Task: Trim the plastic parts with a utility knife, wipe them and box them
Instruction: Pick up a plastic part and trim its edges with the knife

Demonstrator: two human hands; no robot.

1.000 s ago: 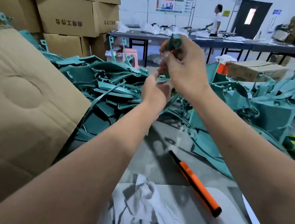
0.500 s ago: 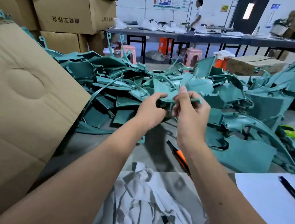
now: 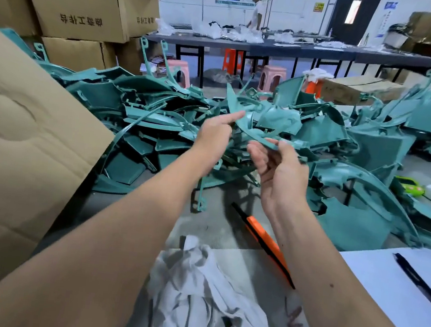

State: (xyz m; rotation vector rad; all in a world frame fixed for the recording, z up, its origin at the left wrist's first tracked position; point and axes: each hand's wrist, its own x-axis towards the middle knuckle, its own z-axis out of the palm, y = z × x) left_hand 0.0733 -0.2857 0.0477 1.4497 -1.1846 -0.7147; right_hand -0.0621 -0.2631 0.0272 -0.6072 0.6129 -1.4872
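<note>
1. Teal plastic part (image 3: 250, 132), a curved strip, is held above the heap of parts (image 3: 146, 117); right hand (image 3: 280, 168) pinches it, left hand (image 3: 216, 136) touches it with a straight forefinger.
2. Utility knife (image 3: 265, 237) and rag (image 3: 208, 298) lie unused on the table: trimming, wiping and boxing seem still ahead.

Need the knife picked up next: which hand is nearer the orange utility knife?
Right. The right hand pinches a green part directly above the orange utility knife; the left hand is farther up-left.

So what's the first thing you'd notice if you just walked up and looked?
A huge heap of teal plastic parts across the middle of the table. Both hands are up in front of it: the right hand pinches one curved teal strip, and the left hand touches it. Nearer, an orange utility knife lies beside a crumpled white rag.
</note>
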